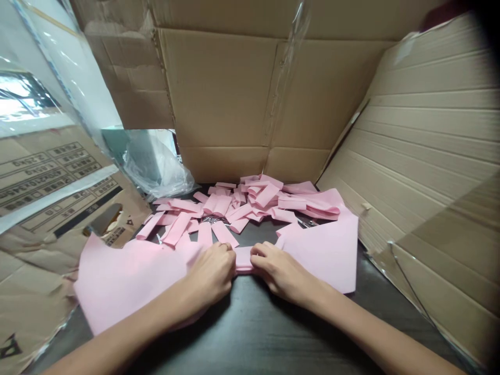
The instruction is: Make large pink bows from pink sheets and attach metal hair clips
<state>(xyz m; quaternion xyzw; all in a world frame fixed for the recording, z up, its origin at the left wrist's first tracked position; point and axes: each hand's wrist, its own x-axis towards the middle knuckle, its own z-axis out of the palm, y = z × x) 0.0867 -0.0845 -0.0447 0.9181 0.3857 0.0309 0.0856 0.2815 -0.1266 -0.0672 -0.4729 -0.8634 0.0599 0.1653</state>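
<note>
A large sheet of pink fabric spreads to both sides over the dark table, its middle folded into a narrow layered strip. My left hand is closed around the left end of that folded strip. The right end is pinched by my right hand, with a short stretch of folded fabric showing between the two hands. Beyond them lies a heap of small folded pink pieces. Small metal items, too fine to make out, lie among the pieces.
Cardboard walls stand at the back, at the right and at the left. Clear plastic wrap bunches up at the back left. The dark tabletop shows in front of my hands. A thin cord hangs by the right wall.
</note>
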